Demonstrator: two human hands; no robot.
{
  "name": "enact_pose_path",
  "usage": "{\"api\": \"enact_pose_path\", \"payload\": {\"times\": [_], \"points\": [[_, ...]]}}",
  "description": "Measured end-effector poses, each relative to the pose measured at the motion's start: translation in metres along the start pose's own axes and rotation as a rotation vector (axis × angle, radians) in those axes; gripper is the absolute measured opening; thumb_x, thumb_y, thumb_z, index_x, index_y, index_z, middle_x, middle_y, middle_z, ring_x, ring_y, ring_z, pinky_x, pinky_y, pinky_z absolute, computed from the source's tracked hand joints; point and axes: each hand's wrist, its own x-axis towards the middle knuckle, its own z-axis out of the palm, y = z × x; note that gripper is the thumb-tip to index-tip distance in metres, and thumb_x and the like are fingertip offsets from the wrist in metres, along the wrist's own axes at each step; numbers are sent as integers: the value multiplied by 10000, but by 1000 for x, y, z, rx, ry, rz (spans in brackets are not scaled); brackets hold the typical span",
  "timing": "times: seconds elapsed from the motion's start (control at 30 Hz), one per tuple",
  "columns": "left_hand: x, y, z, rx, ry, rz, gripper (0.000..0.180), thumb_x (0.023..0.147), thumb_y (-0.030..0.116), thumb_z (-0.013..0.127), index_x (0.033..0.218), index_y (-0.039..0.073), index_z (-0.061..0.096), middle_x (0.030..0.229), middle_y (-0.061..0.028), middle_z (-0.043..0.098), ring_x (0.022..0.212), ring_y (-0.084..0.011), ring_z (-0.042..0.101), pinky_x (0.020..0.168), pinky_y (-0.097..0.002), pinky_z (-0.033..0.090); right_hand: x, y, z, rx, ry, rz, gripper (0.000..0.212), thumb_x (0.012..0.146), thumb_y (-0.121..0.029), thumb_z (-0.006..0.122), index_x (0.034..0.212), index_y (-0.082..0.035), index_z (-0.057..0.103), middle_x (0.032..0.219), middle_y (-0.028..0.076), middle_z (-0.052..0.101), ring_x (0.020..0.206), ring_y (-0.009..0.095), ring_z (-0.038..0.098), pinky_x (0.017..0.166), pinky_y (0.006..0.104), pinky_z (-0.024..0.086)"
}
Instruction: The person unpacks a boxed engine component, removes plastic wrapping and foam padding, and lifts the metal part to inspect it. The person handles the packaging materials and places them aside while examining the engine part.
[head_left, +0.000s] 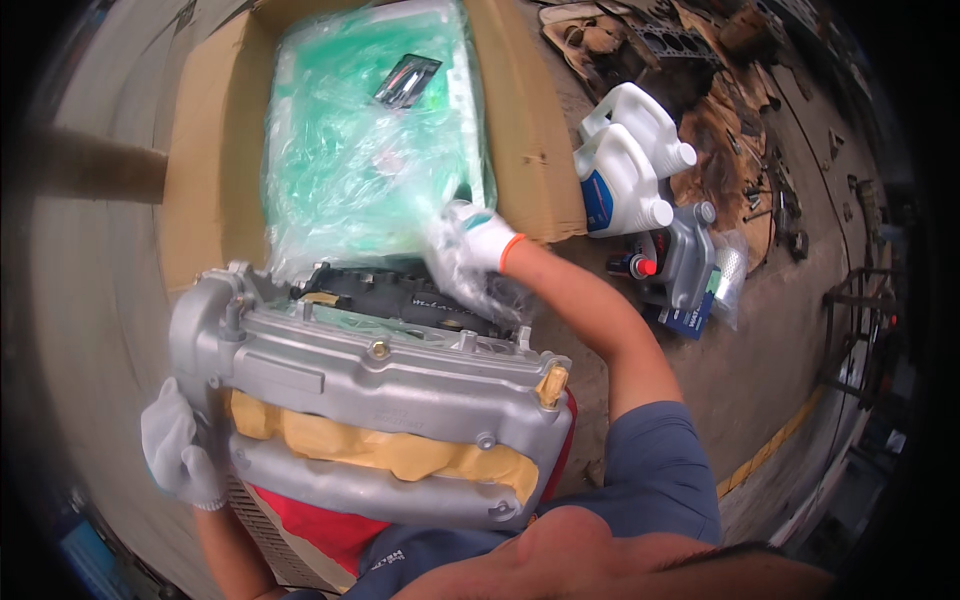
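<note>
A silver-grey engine [290,345] stands close in front of me, with tan tape [400,450] over the openings on its near side and a black cover [400,300] on its far side. At its left end, my gloved left hand [182,450] is closed against the casting. Crumpled clear plastic film [465,275] hangs over the engine's far right side. My gloved right hand [480,235] grips this film; the fingers are partly blurred and hidden in it.
Beyond the engine, an open cardboard box [540,130] holds a plastic-wrapped green and white package [340,130]. To the right stand white jugs [625,185], a grey bottle [685,255] and a red-capped can [632,265]. Oily engine parts [680,50] lie at the far right.
</note>
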Motion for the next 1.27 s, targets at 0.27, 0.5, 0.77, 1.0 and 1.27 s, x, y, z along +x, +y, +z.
{"api": "enact_pose_path", "payload": {"times": [0.27, 0.5, 0.77, 1.0, 1.27], "points": [[5, 3, 3, -13, 0, 12, 356, 1108, 283, 558, 1126, -50, 682, 1067, -225, 715, 980, -410, 667, 1012, -656, 569, -33, -70, 0, -1786, 432, -720, 534, 1019, -66, 584, 1536, 55, 539, 1513, 161, 631, 1303, 325, 669, 1129, 473, 522], [3, 2, -4, -19, -41, 2, 319, 1100, 268, 577, 1119, -33, 681, 1048, -209, 707, 941, -380, 652, 1017, -658, 564, -21, -66, 23, 164, 373, -22, 387, 1062, -192, 538, 1409, -44, 626, 1212, 219, 735, 1045, 405, 733, 900, 489, 581], [16, 8, -5, -28, -74, 27, 333, 1102, 292, 607, 1112, -36, 666, 951, -170, 651, 835, -338, 601, 859, -571, 557, 6, 2, -27, 124, -167, 541, 391, 1013, -284, 594, 1131, 33, 792, 1167, 278, 776, 1040, 409, 781, 892, 480, 623], [41, 4, 7, -157, -112, 132, 390, 1086, 315, 654, 1313, 5, 589, 700, -55, 492, 544, -234, 411, 554, -410, 323, -10, 8, -32, 157, -151, 580, 445, 1043, -307, 548, 1151, 61, 774, 1135, 291, 770, 1070, 454, 748, 924, 508, 587], [37, 0, 7, -88, -120, 93, 349, 1066, 292, 650, 1252, 0, 612, 716, -82, 540, 555, -252, 460, 560, -426, 357, -5, 106, 62, 652, -291, 681, 536, 1064, -424, 547, 1204, 52, 751, 1127, 272, 780, 1056, 424, 756, 910, 489, 590]]}}
